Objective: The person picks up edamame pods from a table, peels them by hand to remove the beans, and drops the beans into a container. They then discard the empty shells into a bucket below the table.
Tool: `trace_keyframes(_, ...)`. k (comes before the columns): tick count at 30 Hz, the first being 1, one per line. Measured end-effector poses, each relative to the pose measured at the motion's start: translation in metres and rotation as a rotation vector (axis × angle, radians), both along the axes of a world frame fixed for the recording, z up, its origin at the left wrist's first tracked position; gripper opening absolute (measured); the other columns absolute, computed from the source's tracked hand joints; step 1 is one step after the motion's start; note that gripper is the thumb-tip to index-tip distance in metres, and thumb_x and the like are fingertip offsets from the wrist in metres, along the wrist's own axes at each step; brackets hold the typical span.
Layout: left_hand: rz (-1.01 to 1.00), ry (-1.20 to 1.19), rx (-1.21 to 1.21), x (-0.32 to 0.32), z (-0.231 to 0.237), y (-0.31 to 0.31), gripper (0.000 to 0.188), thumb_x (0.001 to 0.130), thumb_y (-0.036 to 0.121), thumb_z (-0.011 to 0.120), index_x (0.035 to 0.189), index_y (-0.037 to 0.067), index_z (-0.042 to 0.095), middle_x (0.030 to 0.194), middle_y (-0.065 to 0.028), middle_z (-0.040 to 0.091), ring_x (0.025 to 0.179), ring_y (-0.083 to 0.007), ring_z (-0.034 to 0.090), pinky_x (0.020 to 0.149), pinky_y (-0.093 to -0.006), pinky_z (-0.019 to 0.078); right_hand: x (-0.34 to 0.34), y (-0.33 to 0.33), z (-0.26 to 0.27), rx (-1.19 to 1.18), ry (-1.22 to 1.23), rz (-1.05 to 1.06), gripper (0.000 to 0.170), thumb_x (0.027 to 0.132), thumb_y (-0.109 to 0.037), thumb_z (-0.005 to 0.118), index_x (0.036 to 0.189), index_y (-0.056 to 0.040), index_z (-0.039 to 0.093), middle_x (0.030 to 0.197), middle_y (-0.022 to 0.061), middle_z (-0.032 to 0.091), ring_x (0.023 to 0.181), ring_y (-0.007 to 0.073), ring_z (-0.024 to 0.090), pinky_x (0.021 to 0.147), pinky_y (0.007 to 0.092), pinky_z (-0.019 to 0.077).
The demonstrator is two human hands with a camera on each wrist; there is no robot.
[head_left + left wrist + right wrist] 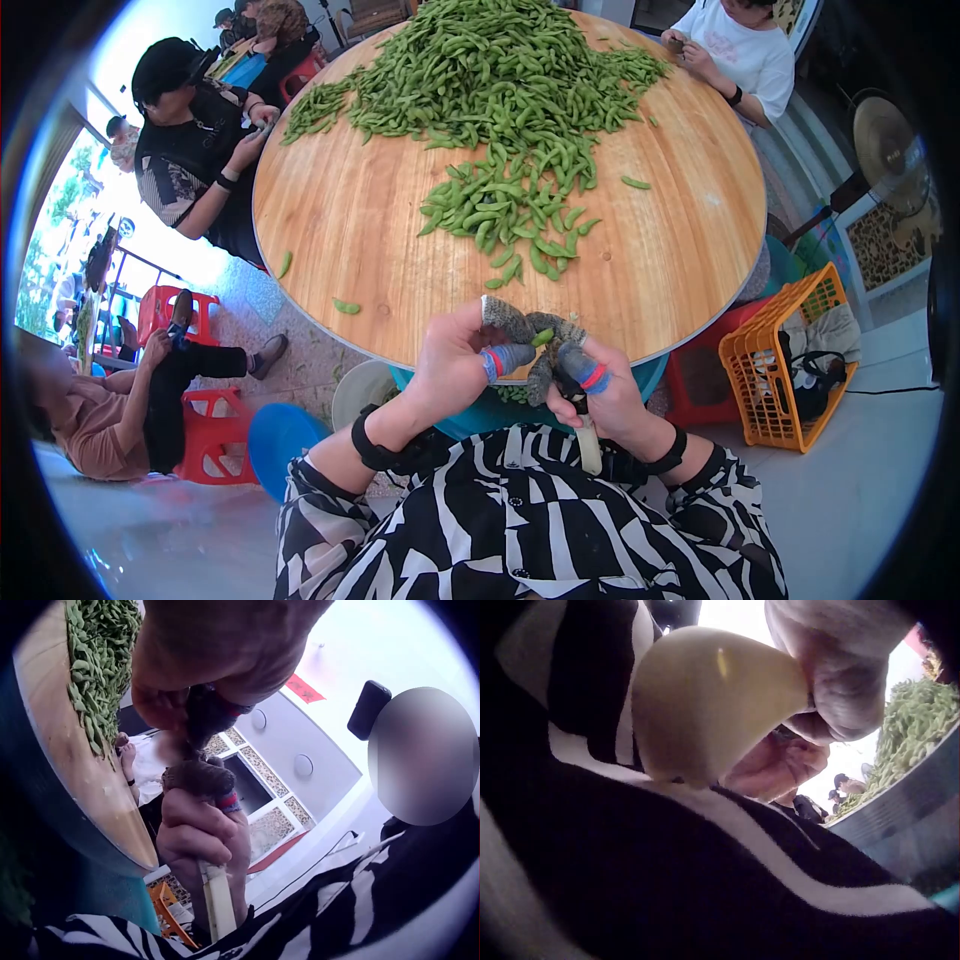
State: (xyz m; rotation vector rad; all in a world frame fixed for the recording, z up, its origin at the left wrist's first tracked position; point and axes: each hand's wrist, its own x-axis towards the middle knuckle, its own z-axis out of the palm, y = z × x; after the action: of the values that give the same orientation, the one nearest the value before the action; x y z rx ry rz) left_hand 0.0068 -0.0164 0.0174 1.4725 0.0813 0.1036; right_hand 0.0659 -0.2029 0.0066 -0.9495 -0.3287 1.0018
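Note:
In the head view both hands meet over the table's near edge, fingertips wrapped in grey knitted finger covers with blue and red bands. A green soybean pod [543, 337] shows between the fingertips, pinched by my left hand [450, 358]. My right hand [617, 398] grips a tool by its cream handle [590, 452], fingers curled around it; its working end is hidden among the fingers. The left wrist view shows the handle [218, 900] below the right hand [199, 832]. In the right wrist view the handle's rounded butt [712, 705] looms close in front of the striped shirt.
A heap of soybean pods [500, 70] covers the far part of the round wooden table [340, 230]. Teal and blue tubs [280, 450] stand below, an orange crate [785, 370] at right. Several people sit around, one at left beside red stools [222, 440].

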Motion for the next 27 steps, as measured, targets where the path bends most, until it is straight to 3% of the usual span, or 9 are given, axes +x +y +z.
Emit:
trace_keyframes(5, 0.021, 0.045, -0.089, 0.001, -0.01, -0.001, 0.03, 0.074, -0.013, 0.067, 0.102, -0.003, 0.06, 0.099, -0.0095, 0.065, 0.091, -0.016, 0.063, 0.083, -0.0312, 0.0526, 0.001, -0.004, -0.002, 0.034, 0.023, -0.031, 0.035, 0.1, -0.025, 0.037, 0.127, -0.0045, 0.044, 0.057, 0.0073, 0.051, 0.041, 0.0083, 0.041, 0.038, 0.019, 0.0325)
trace_keyframes(13, 0.018, 0.032, -0.106, 0.0, -0.01, -0.001, 0.032, 0.073, -0.013, 0.067, 0.102, -0.003, 0.059, 0.098, -0.0092, 0.065, 0.091, -0.0161, 0.063, 0.083, -0.031, 0.0528, 0.002, -0.003, -0.001, 0.071, -0.004, 0.03, 0.042, 0.099, -0.024, 0.04, 0.136, -0.0036, 0.037, 0.082, 0.0108, 0.06, 0.048, 0.009, 0.048, 0.038, 0.0182, 0.0355)
trace_keyframes(22, 0.047, 0.048, -0.222, 0.002, -0.019, 0.001, 0.032, 0.07, -0.014, 0.068, 0.099, -0.002, 0.059, 0.097, -0.0089, 0.065, 0.089, -0.0157, 0.063, 0.08, -0.0297, 0.0532, 0.001, -0.001, -0.003, -0.045, -0.166, -0.051, 0.036, 0.099, -0.016, 0.04, 0.132, -0.0046, 0.044, 0.073, 0.0075, 0.059, 0.047, 0.0058, 0.046, 0.039, 0.0176, 0.0352)
trace_keyframes(25, 0.064, 0.087, -0.204, 0.003, -0.018, 0.002, 0.027, 0.072, -0.01, 0.067, 0.096, 0.0, 0.059, 0.093, -0.0099, 0.065, 0.079, -0.0166, 0.063, 0.07, -0.0287, 0.0534, 0.004, -0.002, -0.002, -0.072, -0.261, -0.032, 0.035, 0.098, -0.017, 0.041, 0.131, -0.0031, 0.045, 0.071, 0.0071, 0.059, 0.046, 0.0059, 0.046, 0.038, 0.0175, 0.0348)
trace_keyframes(27, -0.14, 0.132, -0.588, 0.004, -0.021, 0.01, 0.021, 0.076, -0.007, 0.065, 0.094, 0.002, 0.059, 0.085, -0.0095, 0.064, 0.07, -0.0151, 0.06, 0.062, -0.0283, 0.0502, 0.007, -0.004, -0.004, -0.011, -0.133, 0.005, 0.034, 0.099, -0.018, 0.041, 0.128, -0.0019, 0.047, 0.072, 0.0081, 0.059, 0.046, 0.0061, 0.046, 0.038, 0.0177, 0.0345)
